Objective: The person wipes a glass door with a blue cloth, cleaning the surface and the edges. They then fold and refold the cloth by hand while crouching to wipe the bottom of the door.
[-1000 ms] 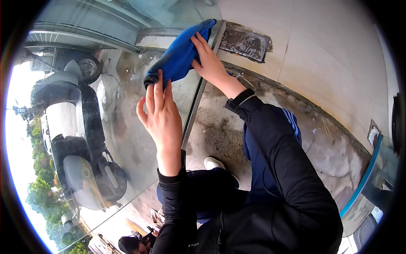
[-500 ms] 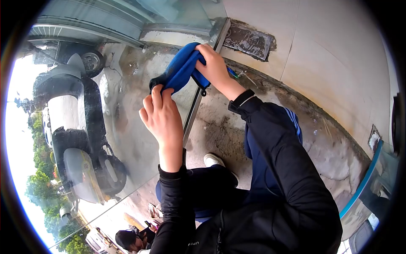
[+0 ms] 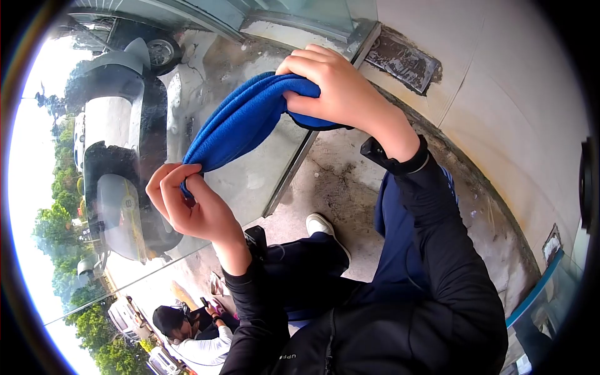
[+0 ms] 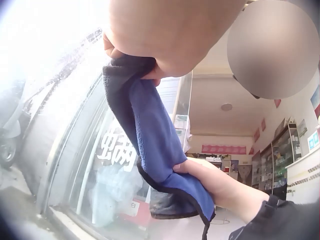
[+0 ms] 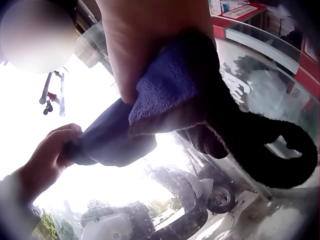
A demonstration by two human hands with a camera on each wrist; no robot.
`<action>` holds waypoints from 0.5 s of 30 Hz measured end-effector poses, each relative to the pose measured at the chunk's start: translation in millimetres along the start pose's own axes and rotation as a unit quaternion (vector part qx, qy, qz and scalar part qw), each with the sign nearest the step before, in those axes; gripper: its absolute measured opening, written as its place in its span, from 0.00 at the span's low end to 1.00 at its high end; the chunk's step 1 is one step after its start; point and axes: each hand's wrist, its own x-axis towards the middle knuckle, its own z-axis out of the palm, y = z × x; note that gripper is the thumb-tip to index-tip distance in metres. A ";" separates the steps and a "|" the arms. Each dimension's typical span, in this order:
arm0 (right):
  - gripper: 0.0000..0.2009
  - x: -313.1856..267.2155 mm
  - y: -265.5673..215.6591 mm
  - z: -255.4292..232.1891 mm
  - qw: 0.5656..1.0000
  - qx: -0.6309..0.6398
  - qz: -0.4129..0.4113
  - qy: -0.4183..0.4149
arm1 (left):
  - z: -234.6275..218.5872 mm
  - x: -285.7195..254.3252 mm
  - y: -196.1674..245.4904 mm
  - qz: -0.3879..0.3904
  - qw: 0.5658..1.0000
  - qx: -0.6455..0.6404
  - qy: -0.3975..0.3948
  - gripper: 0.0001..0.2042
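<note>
Cloth, blue, fuzzy and black-edged, arches in folds toward eleven o'clock in the head view, near clear glass; left hand pinches its eight-o'clock end; right hand grips its two-o'clock end.

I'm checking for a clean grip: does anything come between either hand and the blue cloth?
Nothing visible does. The left hand pinches one end of the blue cloth directly, and the right hand grips it farther along, bare fingers on fabric.
</note>
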 end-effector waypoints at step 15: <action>0.16 -0.3 -14.7 33.4 0.999 -0.014 -0.003 0.049 | -22.0 0.0 -19.7 0.175 0.926 0.310 0.123 0.08</action>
